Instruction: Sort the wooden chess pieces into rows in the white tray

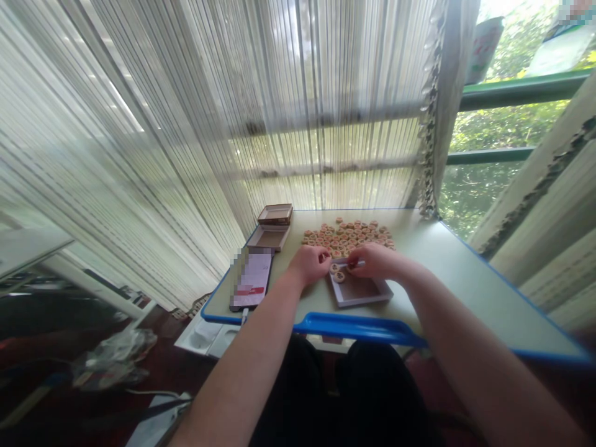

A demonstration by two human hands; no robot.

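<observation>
Both hands work around a shallow box (365, 300) on the desk (447, 279), with small round pieces (344, 239) spread just behind it.
The left hand (311, 263) is at the box's far left corner, its fingers curled in close to the pieces; whether they grasp one cannot be told. The right hand (371, 261) reaches over the box's far edge, its fingers bent down beside a piece, the grip too small to make out. At least two pieces lie inside, toward the far left corner. A phone (254, 278) lies to the left, near two other boxes (269, 237).
</observation>
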